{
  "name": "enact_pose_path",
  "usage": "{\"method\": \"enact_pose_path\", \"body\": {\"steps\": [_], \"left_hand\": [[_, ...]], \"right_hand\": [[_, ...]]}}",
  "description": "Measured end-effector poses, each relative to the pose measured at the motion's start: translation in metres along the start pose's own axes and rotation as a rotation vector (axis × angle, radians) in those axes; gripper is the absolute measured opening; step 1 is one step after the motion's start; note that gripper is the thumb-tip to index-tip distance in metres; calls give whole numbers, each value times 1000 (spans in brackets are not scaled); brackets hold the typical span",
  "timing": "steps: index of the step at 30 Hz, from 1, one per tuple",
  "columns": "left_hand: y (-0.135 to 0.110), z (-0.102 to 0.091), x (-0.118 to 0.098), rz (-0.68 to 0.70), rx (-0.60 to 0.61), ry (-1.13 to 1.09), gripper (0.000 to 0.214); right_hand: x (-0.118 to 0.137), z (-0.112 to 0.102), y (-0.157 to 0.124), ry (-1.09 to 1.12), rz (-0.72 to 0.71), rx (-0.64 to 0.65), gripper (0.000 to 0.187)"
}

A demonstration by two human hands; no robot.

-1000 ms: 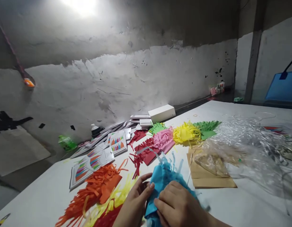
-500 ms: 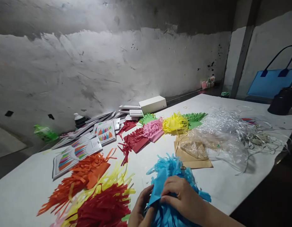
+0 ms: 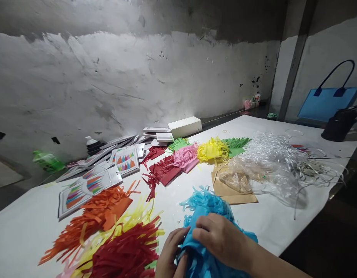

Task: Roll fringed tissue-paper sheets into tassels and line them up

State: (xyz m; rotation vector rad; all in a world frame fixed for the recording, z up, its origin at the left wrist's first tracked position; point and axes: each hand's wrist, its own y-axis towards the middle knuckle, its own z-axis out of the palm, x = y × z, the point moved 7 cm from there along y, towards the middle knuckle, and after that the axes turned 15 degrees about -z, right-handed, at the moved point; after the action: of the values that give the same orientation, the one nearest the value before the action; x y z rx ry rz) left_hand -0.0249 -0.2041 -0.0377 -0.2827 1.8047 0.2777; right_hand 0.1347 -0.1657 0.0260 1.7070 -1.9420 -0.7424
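Observation:
Blue fringed tissue paper (image 3: 207, 204) lies in a heap at the lower middle of the head view. My left hand (image 3: 171, 251) pinches the lower left edge of a folded blue sheet, thumb below and fingers above. My right hand (image 3: 221, 239) rests on the same paper from the right, its fingers curled over the sheet. Part of the heap is hidden under my right hand and forearm. Left of my hands are dark red fringed paper (image 3: 126, 251), yellow fringed paper (image 3: 132, 216) and orange fringed paper (image 3: 100, 212).
Farther back lie red (image 3: 163, 170), pink (image 3: 186, 156), yellow (image 3: 213, 150) and green (image 3: 237, 146) fringed papers. Clear plastic and white string (image 3: 276, 154) spread over brown paper (image 3: 236, 199) at right. Printed packets (image 3: 126, 160) and a white box (image 3: 185, 126) stand near the wall.
My right fingers have shifted slightly left and up over the blue sheet, which is now folded flatter. My left hand keeps its pinch at the edge. The view has turned slightly.

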Motion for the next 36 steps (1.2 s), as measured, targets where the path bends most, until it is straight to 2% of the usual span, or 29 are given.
{"method": "enact_pose_path", "body": {"steps": [3,4,7,9,10,14,17,20,24,26,28,30,32,34,36], "left_hand": [[-1,-1,2,19,8,-18,39],[-1,-1,2,26,13,-21,38],[-2,0,4,35,12,-10,35],[-3,0,3,46,10,4,33],[-3,1,3,54,9,12,33],[-4,-1,-1,86,4,53,31],[-3,-3,-3,95,11,90,32],[-2,0,-7,95,70,149,37],[-4,-2,-14,123,26,158,37],[-5,-3,-17,157,14,177,37],[-5,-1,-17,210,66,246,42],[-4,2,-14,271,128,342,47],[-4,3,-11,344,133,448,54],[-5,1,-15,464,0,597,59],[-12,1,-26,635,-190,780,58]], "right_hand": [[7,-5,0,-28,-42,-37,10],[8,-7,0,-16,-16,-54,4],[13,-9,0,-31,52,-103,12],[18,-9,-1,-56,69,-156,5],[19,-9,-2,-44,81,-187,8],[10,-5,-6,154,205,-270,14],[-3,-3,-8,324,332,-278,18],[-16,-2,-6,482,431,-235,21],[-23,-3,0,585,415,-98,13],[-23,-5,1,558,398,-73,13],[-21,-7,2,477,362,-61,20],[-13,-6,7,318,253,3,25],[-6,-1,13,169,152,98,23],[-9,5,16,147,173,152,21],[-17,9,17,200,267,141,15]]}}
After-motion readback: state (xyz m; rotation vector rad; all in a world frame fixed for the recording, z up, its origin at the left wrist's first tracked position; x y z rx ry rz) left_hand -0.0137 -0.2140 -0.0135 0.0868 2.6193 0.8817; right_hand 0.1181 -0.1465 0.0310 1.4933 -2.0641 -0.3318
